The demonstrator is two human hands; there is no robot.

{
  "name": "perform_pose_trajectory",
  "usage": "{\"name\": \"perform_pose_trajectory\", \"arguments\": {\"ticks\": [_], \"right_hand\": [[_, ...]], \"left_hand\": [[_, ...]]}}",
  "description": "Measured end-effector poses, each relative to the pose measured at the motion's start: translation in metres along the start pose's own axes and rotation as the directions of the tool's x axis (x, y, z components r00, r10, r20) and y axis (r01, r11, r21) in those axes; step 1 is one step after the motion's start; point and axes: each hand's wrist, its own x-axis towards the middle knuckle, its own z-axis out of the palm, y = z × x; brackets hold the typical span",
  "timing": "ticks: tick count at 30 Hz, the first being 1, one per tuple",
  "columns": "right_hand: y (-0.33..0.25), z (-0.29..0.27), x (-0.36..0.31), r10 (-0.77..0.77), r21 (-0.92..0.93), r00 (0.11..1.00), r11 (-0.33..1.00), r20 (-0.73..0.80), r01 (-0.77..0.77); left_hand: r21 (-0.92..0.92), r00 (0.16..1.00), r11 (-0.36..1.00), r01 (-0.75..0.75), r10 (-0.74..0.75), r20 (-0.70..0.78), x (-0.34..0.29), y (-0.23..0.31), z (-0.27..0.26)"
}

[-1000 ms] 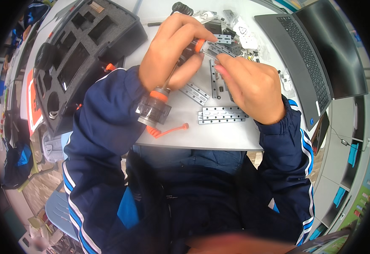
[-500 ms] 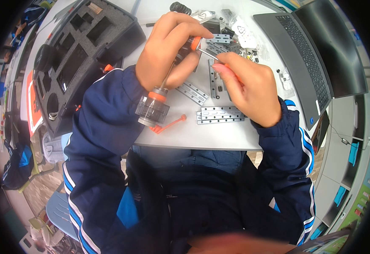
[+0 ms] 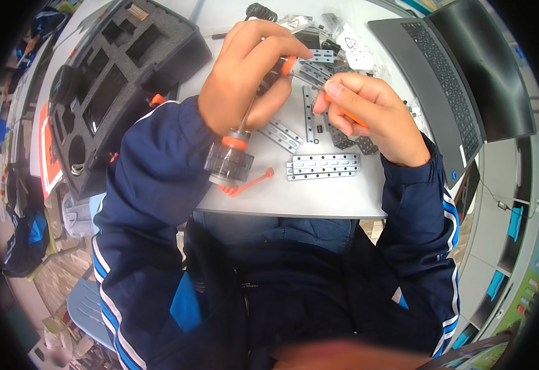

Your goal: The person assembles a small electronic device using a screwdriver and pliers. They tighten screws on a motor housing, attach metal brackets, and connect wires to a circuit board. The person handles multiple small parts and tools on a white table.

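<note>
Above the table my left hand (image 3: 241,71) grips a part made of a thin metal rod with a dark translucent piece (image 3: 229,161) and an orange ring (image 3: 234,143) at its lower end. Another orange ring (image 3: 288,65) sits at the upper end, by my fingertips; my fingers hide much of the middle. My right hand (image 3: 377,117) pinches a screwdriver (image 3: 346,113) with an orange handle between thumb and fingers. Its slim metal shaft points up and left toward the upper ring; whether the tip touches cannot be made out.
Perforated metal strips (image 3: 323,167) lie near the table's front edge, beside an orange plastic wrench-like piece (image 3: 251,183). Beyond are loose small parts and clear plastic bags (image 3: 359,52). A foam-lined case (image 3: 106,74) stands left, an open laptop (image 3: 432,80) right.
My right hand has shifted right and rolled, loosening its fingers so more of the orange handle shows. The lower end of the held part has swung slightly right.
</note>
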Motion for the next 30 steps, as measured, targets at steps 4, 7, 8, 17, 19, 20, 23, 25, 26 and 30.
{"name": "perform_pose_trajectory", "arguments": {"ticks": [4,7,8,17,19,20,23,25,26,30], "right_hand": [[0.009,0.005,0.003,-0.264,-0.236,0.956,0.944,-0.128,0.230],[0.018,0.017,0.005,-0.721,-0.754,0.677,0.526,-0.149,0.394],[0.019,0.018,0.004,-0.770,-0.811,0.631,0.426,-0.092,0.401],[0.010,0.017,0.002,-0.868,-0.937,0.476,0.039,0.140,0.347],[0.009,0.018,-0.002,-0.843,-0.955,0.496,-0.065,0.207,0.289],[0.009,0.017,-0.004,-0.828,-0.958,0.509,-0.112,0.237,0.264],[0.012,0.017,-0.003,-0.816,-0.949,0.498,-0.185,0.294,0.256],[0.016,0.018,0.004,-0.854,-0.949,0.477,-0.060,0.209,0.308],[0.018,0.019,0.007,-0.877,-0.941,0.459,0.023,0.143,0.337],[0.017,0.027,0.005,-0.580,-0.652,0.777,0.692,-0.245,0.311]], "left_hand": [[-0.012,0.999,0.999,0.037,-0.037,0.003,0.000,0.002,0.000],[-0.053,0.996,0.994,0.093,-0.093,-0.005,0.001,0.003,0.000],[-0.072,0.996,0.993,0.094,-0.094,-0.006,0.001,0.003,-0.001],[-0.111,0.995,0.989,0.096,-0.097,-0.004,0.000,0.003,-0.001],[-0.115,0.995,0.989,0.097,-0.098,-0.002,0.001,0.002,-0.001],[-0.111,0.995,0.989,0.097,-0.098,0.000,0.001,0.002,-0.001],[-0.112,0.998,0.992,0.051,-0.054,-0.023,0.002,0.001,0.000],[-0.114,0.998,0.993,0.038,-0.043,-0.043,0.003,0.001,0.001],[-0.113,0.997,0.992,0.049,-0.055,-0.049,0.003,0.002,0.001],[-0.064,0.997,0.995,0.072,-0.073,-0.023,0.002,0.001,-0.001]]}}
